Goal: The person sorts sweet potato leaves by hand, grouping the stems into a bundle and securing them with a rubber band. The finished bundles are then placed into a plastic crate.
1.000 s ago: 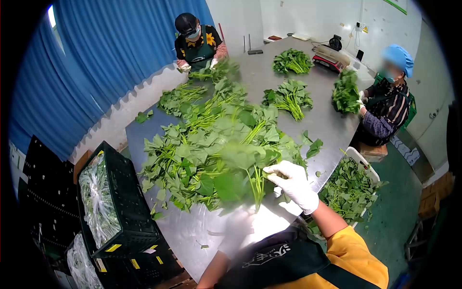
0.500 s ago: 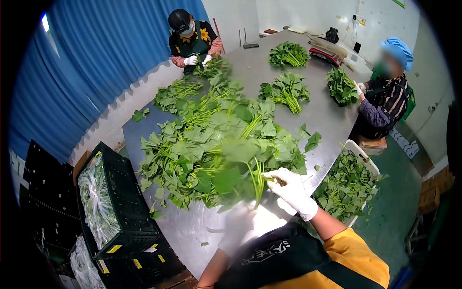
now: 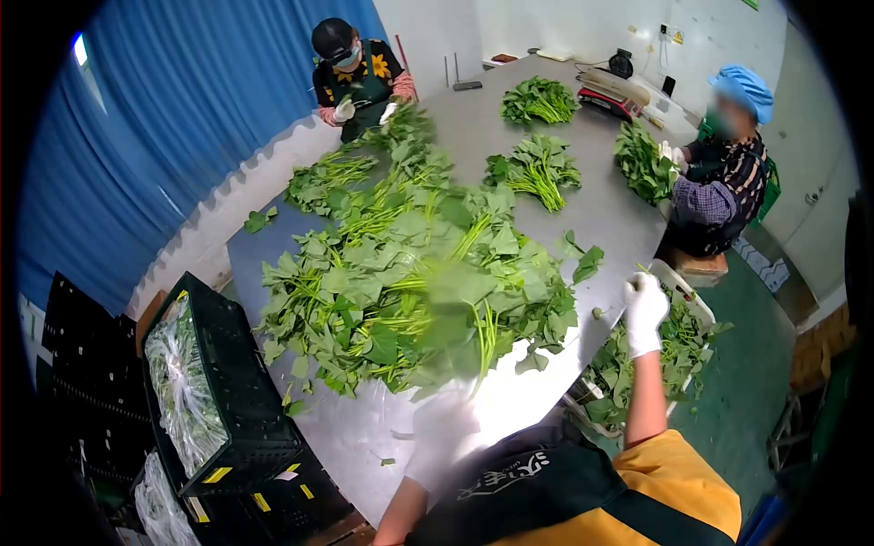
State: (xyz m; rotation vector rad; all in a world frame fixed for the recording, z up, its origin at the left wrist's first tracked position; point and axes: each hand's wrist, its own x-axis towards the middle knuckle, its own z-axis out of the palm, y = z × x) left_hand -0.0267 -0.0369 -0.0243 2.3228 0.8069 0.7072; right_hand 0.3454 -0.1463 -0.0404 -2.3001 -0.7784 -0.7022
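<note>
A wide heap of leafy green stems (image 3: 364,282) covers the middle of the metal table (image 3: 341,455). My left hand (image 3: 446,435), in a white glove and blurred, is at the near side of the heap, by the lower ends of a small bunch of stems (image 3: 487,337). Its fingers are too smeared to read. My right hand (image 3: 645,309), also gloved, is above the table's right edge, beside a white basket of greens (image 3: 687,350). Its fingers are curled in, and what they may hold is hidden.
Tied-looking bunches (image 3: 542,100) lie farther back near a red scale (image 3: 608,102). One co-worker (image 3: 364,82) stands at the far left; another (image 3: 728,173) sits at the right holding a bunch (image 3: 645,164). Black crates (image 3: 246,382) stand at the left edge.
My right hand has moved away from the small bunch, to the right, over the table's edge by the basket. My left hand stays at about the same place.
</note>
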